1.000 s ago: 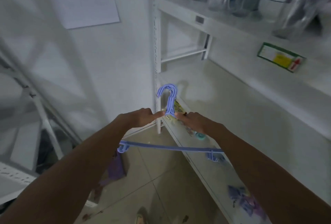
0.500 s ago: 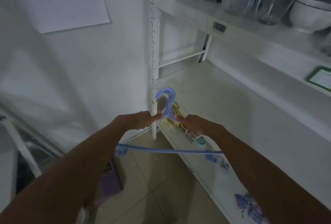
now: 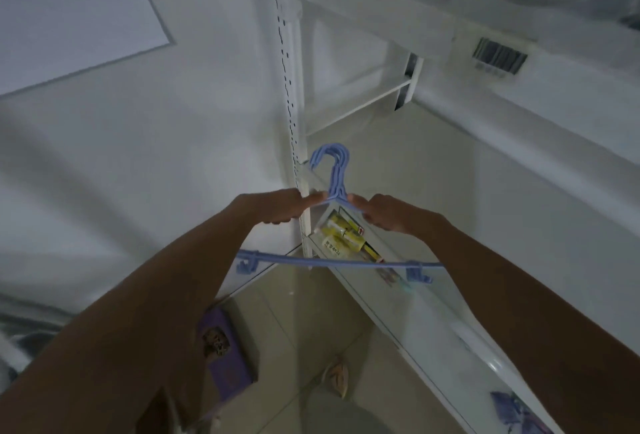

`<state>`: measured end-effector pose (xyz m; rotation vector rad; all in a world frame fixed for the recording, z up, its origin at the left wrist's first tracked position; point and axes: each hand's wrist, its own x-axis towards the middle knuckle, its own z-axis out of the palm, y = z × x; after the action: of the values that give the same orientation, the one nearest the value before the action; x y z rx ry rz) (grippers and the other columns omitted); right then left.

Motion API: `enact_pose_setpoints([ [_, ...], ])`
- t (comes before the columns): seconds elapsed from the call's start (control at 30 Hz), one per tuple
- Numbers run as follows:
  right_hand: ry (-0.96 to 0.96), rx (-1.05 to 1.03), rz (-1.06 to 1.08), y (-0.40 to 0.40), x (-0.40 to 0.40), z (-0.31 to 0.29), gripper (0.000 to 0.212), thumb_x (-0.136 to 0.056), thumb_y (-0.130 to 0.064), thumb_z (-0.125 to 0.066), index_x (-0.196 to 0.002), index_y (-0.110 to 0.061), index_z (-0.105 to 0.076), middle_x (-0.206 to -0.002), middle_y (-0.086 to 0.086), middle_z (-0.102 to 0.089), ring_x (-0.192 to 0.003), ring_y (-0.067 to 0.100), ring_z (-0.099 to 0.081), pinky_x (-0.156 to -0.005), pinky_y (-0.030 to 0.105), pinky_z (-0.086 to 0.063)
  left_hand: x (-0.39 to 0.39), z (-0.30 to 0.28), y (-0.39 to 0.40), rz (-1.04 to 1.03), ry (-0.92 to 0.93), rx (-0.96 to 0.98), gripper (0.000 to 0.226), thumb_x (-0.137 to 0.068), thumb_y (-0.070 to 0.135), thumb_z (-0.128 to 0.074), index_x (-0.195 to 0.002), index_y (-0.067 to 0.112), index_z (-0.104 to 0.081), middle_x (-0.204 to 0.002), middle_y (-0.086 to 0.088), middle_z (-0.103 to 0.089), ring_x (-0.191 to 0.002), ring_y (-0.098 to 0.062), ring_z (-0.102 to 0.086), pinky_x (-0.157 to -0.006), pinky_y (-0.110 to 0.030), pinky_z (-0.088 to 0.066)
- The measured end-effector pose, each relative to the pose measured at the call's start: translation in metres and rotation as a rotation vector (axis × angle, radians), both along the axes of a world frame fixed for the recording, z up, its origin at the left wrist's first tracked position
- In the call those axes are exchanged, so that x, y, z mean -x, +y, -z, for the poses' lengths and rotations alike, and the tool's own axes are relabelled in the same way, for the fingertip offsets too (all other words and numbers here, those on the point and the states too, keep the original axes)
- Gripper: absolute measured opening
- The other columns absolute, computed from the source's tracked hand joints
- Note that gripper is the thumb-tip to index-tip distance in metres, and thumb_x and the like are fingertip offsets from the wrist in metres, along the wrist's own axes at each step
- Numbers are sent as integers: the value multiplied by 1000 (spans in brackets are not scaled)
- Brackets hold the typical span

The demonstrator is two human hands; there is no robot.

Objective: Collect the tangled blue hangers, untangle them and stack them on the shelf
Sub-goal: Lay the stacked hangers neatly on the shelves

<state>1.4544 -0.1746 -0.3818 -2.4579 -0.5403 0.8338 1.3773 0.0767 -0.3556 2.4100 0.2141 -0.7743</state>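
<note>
While both grip, blue hangers (image 3: 334,180) stand upright.

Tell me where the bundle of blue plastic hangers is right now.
The bundle of blue plastic hangers sits mid-frame in the head view, gripped between left hand and right hand, before the white shelf upright.

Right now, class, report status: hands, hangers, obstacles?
Left hand and right hand grip hangers at neck. Bundle held before shelf, not yet stacked. Nothing blocking.

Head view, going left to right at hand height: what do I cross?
Wall → left hand → blue hangers, gripped at the neck from both sides → right hand → white shelf.
</note>
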Motion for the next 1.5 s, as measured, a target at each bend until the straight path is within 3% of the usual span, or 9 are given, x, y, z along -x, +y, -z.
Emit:
enact_pose_setpoints([
  [0.13,28,-29,11,8,-40,4,85,-71,-104,-26,-47,-24,-34,-46,-2,-29,-38,15,-24,-56,27,-30,-51,12,15,30,2,18,83,-66,105,-29,-48,24,-28,-48,5,-26,-41,-16,-18,-38,-22,-21],
  [0.43,49,-13,225,-11,-105,37,77,-76,-96,-37,-68,-21,-55,-45,-10,-42,-47,13,-37,-64,32,-33,-143,36,5,216,52,95,79,-72,102,-20,-55,25,-24,-52,0,-22,-44,-15,-15,-46,-24,-22],
  [0.7,73,103,508,-23,-154,45,73,-79,-90,-41,-56,-21,-48,-46,-8,-49,-52,20,-46,-65,33,-38,-240,57,-12,376,34,121,79,-79,95,-19,-50,23,-31,-45,3,-26,-38,-13,-18,-51,-28,-24],
  [0.9,41,152,568,-18,-193,57,74,-79,-92,-42,-58,-21,-50,-52,-2,-49,-52,20,-46,-63,33,-38,-290,86,-8,429,-2,109,92,-72,99,-23,-89,14,-54,-58,-1,-45,-48,-16,-37,-57,-31,-33],
  [1.03,19,171,602,-41,-211,70,78,-76,-93,-46,-67,-17,-61,-58,1,-57,-55,21,-54,-64,31,-42,-311,107,-19,470,-163,143,74,-80,86,-44,-101,15,-53,-83,-6,-64,-71,-25,-60,-61,-35,-39],
  [1.17,-6,152,643,-57,-231,78,95,-51,-109,-40,-62,-16,-54,-54,7,-55,-48,22,-51,-61,28,-45,-337,119,-32,613,-356,77,45,-100,57,-52,-93,13,-48,-74,-3,-55,-75,-32,-62,-56,-36,-35],
  [1.27,-11,130,617,-59,-249,77,89,-65,-101,-48,-61,-13,-62,-51,7,-63,-47,22,-63,-65,31,-56,-349,122,-37,697,-407,-70,45,-101,56,-50,-95,12,-50,-76,-4,-54,-84,-36,-65,-62,-37,-35],
  [1.4,-138,187,615,-54,-270,79,68,-82,-83,-53,-67,-17,-64,-68,4,-68,-75,25,-68,-80,32,-53,-365,115,-35,810,-627,-400,43,-105,46,-45,-120,10,-63,-120,-18,-62,-106,-40,-65,-81,-42,-47],
  [1.5,-121,248,564,-48,-274,78,82,-84,-85,-43,-98,-10,-73,-94,8,-70,-97,29,-68,-93,38,-54,-369,109,-35,876,-613,-466,40,-105,42,-46,-121,9,-64,-123,-16,-62,-104,-39,-65,-78,-40,-45],
])
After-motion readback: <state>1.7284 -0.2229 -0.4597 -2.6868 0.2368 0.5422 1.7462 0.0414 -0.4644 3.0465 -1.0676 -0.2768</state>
